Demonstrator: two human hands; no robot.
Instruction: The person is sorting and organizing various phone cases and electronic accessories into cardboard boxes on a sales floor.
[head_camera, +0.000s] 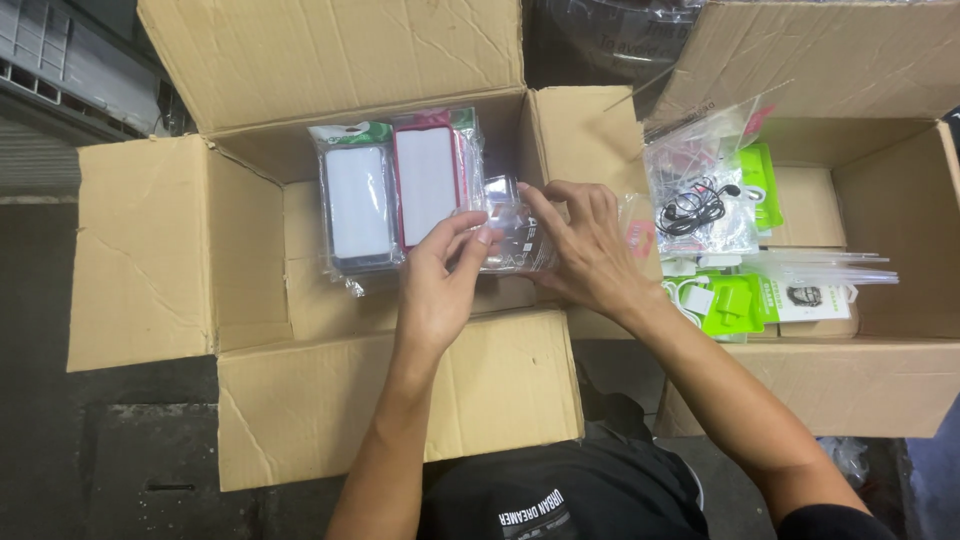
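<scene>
Pinching clear packet (510, 232) between left hand (440, 285), right hand (590, 250) fingertips.

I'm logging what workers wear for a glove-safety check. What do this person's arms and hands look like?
Both the left hand and the right hand are bare: no gloves, rings or watch visible. The forearms are uncovered too; only a dark sleeve edge shows high on the right arm.

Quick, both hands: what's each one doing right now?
Left hand: closed, pinching the clear plastic packet.
Right hand: closed, gripping the same packet from the other side.
</scene>
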